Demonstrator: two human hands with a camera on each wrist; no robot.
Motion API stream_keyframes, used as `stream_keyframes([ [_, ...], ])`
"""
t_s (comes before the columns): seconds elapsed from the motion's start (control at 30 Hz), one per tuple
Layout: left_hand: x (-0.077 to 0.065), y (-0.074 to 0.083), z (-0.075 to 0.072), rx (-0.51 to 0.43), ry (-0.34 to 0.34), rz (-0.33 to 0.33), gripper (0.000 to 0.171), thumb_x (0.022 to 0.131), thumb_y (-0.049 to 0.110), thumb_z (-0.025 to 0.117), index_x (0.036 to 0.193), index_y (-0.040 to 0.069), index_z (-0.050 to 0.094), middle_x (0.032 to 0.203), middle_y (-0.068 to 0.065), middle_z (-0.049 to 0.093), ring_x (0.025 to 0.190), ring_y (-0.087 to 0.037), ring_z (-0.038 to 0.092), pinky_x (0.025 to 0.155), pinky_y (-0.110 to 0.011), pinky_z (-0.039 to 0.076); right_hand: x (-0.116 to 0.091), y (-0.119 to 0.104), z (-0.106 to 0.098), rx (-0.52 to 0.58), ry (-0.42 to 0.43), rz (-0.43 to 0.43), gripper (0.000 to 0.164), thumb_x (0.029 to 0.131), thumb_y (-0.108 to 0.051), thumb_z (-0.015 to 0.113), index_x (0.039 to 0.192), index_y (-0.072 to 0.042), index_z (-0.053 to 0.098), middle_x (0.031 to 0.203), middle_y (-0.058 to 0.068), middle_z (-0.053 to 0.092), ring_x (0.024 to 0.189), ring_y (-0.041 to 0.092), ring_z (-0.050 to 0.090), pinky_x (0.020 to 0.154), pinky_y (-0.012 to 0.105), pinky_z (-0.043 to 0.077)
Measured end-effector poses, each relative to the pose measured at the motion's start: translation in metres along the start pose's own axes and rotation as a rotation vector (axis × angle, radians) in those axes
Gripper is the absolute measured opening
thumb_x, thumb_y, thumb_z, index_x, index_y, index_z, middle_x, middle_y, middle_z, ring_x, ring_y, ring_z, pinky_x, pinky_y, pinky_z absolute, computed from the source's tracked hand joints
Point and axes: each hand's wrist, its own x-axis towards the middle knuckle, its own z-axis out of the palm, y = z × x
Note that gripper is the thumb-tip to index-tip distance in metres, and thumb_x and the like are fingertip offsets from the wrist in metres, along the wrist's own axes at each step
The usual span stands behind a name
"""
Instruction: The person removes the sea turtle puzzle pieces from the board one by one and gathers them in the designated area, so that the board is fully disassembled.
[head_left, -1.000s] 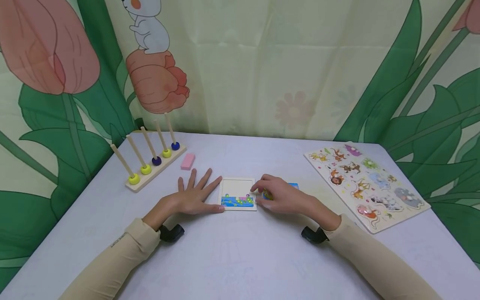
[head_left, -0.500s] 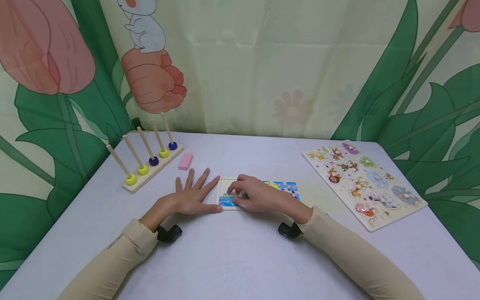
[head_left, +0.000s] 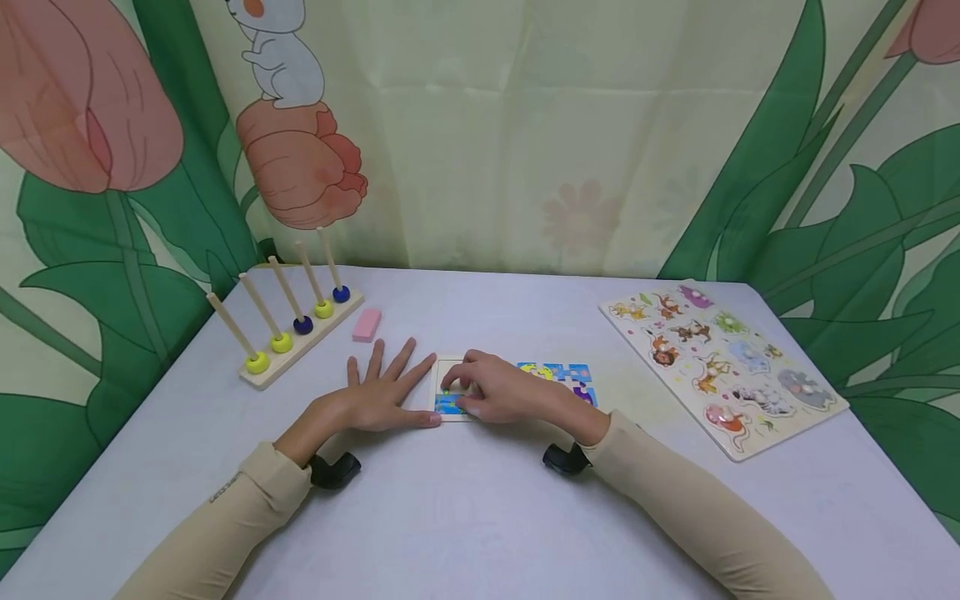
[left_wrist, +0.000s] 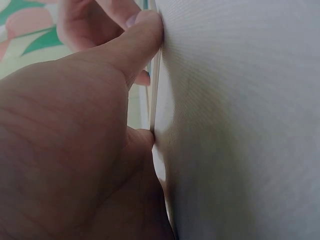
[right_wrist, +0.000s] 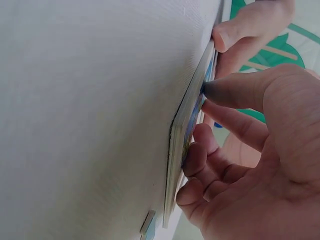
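A small puzzle board with a pale wooden rim (head_left: 456, 418) lies flat on the white table, blue pieces (head_left: 444, 406) along its lower part. My left hand (head_left: 371, 405) lies spread to its left, the thumb touching the lower left corner and the index fingertip at the upper left. Over the board is my right hand (head_left: 498, 390), thumb and index finger pinching a puzzle piece against its surface; the piece is mostly hidden. In the right wrist view, the other fingers of the right hand (right_wrist: 270, 150) curl beside the board's edge.
Joined or close-set colourful puzzle pieces (head_left: 573, 377) lie right of the board, partly behind the right hand. A wooden peg stand (head_left: 303, 337) with yellow and blue beads and a pink block (head_left: 367, 325) are at left. An animal peg puzzle (head_left: 723, 367) lies at right.
My right hand has moved left from beside the loose pieces to over the board, uncovering more of those pieces. The left hand stays at the board's left edge.
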Motion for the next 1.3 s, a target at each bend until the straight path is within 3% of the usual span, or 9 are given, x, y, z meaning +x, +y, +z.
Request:
stream_keyframes([
  [0.9,-0.0031,0.0040,-0.0031,-0.012,-0.001,0.002,0.107,0.087,0.087,0.056,0.171,0.039,0.009,0.180,-0.003,-0.018,0.159,-0.050,-0.031,0.115,-0.086,-0.014,0.0012,-0.0046,0.0006,0.034,0.011,0.019,0.026,0.102,-0.013,0.069,0.128,-0.015,0.069,0.116,0.006,0.065,0.087,0.013,0.056,0.083,0.025,0.051],
  [1.17,-0.0033,0.0045,-0.0041,-0.020,-0.001,0.001,0.107,0.087,0.086,0.057,0.171,0.038,0.010,0.180,-0.003,-0.017,0.159,-0.050,-0.031,0.115,-0.086,-0.015,0.0011,-0.0075,0.0030,0.024,0.029,-0.016,0.032,0.100,-0.008,0.071,0.132,-0.010,0.066,0.117,0.005,0.070,0.096,0.014,0.057,0.090,0.025,0.053],
  [1.3,-0.0044,0.0049,-0.0044,-0.018,-0.002,0.003,0.106,0.088,0.085,0.057,0.171,0.039,0.010,0.180,-0.003,-0.018,0.159,-0.050,-0.031,0.115,-0.086,-0.015,0.0007,-0.0069,0.0043,0.021,0.037,-0.030,0.034,0.100,-0.008,0.070,0.133,-0.009,0.066,0.117,0.006,0.070,0.093,0.014,0.057,0.087,0.025,0.052],
])
